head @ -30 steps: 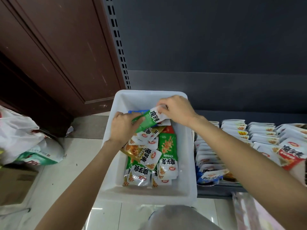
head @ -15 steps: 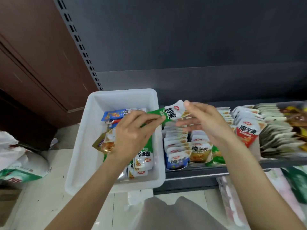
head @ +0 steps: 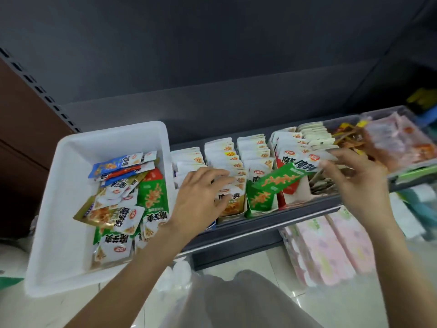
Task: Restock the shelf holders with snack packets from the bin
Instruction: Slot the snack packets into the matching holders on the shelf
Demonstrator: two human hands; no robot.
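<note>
Green packet (head: 282, 177) hangs in the middle of the frame, above the holders (head: 257, 185) on the shelf. The right hand (head: 352, 183) pinches its white end between fingertips. That grip looks light, so the packet could slip and drop into the wrong slot. The left hand (head: 201, 197) rests with fingers loosely spread on the packed rows. If it pushes too hard, those rows may tip over. More packets wait in the bin (head: 71, 185) at the left.
</note>
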